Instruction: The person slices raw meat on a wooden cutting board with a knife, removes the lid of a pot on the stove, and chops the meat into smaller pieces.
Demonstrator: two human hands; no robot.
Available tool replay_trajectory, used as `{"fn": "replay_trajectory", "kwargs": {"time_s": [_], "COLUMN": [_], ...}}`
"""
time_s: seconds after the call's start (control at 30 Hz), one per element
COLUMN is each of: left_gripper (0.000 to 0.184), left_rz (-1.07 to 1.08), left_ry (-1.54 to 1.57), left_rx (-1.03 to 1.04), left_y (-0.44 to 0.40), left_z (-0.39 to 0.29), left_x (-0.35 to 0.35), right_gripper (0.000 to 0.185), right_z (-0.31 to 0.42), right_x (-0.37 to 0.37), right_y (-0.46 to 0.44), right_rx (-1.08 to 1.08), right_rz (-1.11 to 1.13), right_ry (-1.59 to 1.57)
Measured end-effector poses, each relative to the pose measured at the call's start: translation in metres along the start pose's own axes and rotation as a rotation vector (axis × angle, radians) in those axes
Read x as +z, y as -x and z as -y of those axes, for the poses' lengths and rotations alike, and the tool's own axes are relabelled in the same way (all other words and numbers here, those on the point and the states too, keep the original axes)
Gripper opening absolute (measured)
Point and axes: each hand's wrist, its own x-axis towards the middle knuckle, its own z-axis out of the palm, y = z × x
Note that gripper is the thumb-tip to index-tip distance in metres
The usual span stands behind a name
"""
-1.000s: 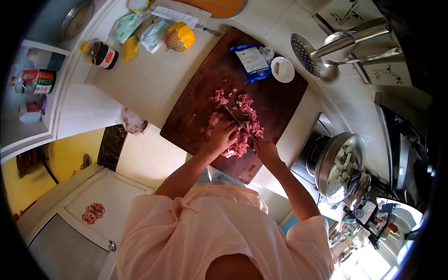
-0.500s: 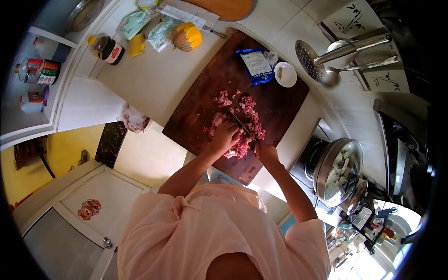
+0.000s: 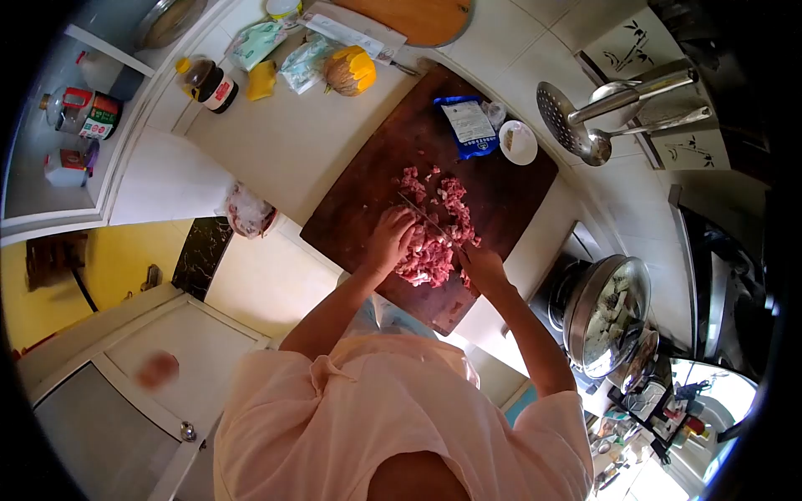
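Chopped red meat [image 3: 430, 255] lies in a loose heap on the dark wooden cutting board [image 3: 359, 188]. My right hand [image 3: 483, 265] is closed round the handle of a knife [image 3: 426, 216], whose thin blade runs up and left across the meat. At the heap's left edge is my left hand [image 3: 391, 236], its fingers bent and close together beside the blade; whether they pinch any meat is hidden. Behind the meat, on the board, are a blue packet [image 3: 468, 125] and a small white bowl [image 3: 518, 143].
A lidded pan [image 3: 608, 313] stands on the stove at the right. Ladles [image 3: 597, 146] hang on the wall at the upper right. On the back-left counter are a cut yellow gourd [image 3: 350, 71], bags and a dark sauce bottle [image 3: 210, 83].
My left hand has shifted slightly left, off the middle of the meat, uncovering more pieces. The whole view has drifted a little. My right hand keeps its hold on the knife.
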Motion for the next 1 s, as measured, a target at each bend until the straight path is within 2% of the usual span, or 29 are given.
{"fn": "replay_trajectory", "kwargs": {"time_s": [0.1,0.2,0.27,0.33,0.4,0.47,0.5,0.53,0.67,0.77,0.8,0.9,0.93,1.0], "left_gripper": [0.016,0.015,0.014,0.014,0.014,0.015,0.015,0.02,0.019,0.019,0.015,0.018,0.017,0.014], "left_rz": [0.006,-0.022,-0.012,-0.008,-0.002,0.007,0.004,-0.04,-0.135,-0.072,-0.095,-0.199,-0.228,-0.157], "left_ry": [0.039,0.045,0.022,0.027,0.065,0.179,0.237,0.131,0.016,-0.003,0.004,-0.024,-0.001,-0.032], "left_rx": [-0.013,-0.032,-0.029,0.0,0.056,0.08,0.093,0.078,-0.015,0.037,0.047,0.097,0.13,0.126], "left_y": [0.0,0.008,0.011,0.009,0.002,0.0,-0.002,0.005,0.007,-0.01,-0.015,-0.032,-0.04,-0.042], "left_z": [0.01,0.01,0.012,0.01,0.006,0.001,0.001,0.005,-0.002,-0.012,-0.012,0.003,0.007,0.029], "left_x": [0.011,0.019,0.024,0.021,0.01,0.0,-0.002,0.001,-0.001,-0.006,-0.004,-0.003,-0.005,0.0], "right_gripper": [0.026,0.022,0.023,0.024,0.025,0.028,0.031,0.033,0.041,0.038,0.032,0.03,0.031,0.028], "right_z": [-0.007,0.015,0.008,0.012,0.016,0.028,0.026,0.019,0.011,0.023,0.032,0.047,0.048,0.044], "right_x": [0.009,0.011,0.044,0.06,0.06,0.024,0.016,0.013,0.013,0.03,0.033,0.03,0.028,0.024], "right_y": [-0.006,-0.025,-0.06,-0.1,-0.114,-0.105,-0.099,-0.084,-0.06,-0.075,-0.08,-0.096,-0.102,-0.1], "right_rx": [-0.02,-0.009,0.023,-0.164,-0.225,-0.147,-0.149,-0.147,-0.17,-0.098,-0.13,-0.09,-0.064,-0.079], "right_rz": [0.051,-0.051,-0.074,-0.259,-0.292,-0.168,-0.184,-0.195,-0.217,-0.274,-0.362,-0.371,-0.312,-0.306], "right_ry": [0.018,-0.012,0.021,0.042,0.006,-0.064,-0.075,-0.088,-0.09,-0.153,-0.186,-0.224,-0.303,-0.317]}}
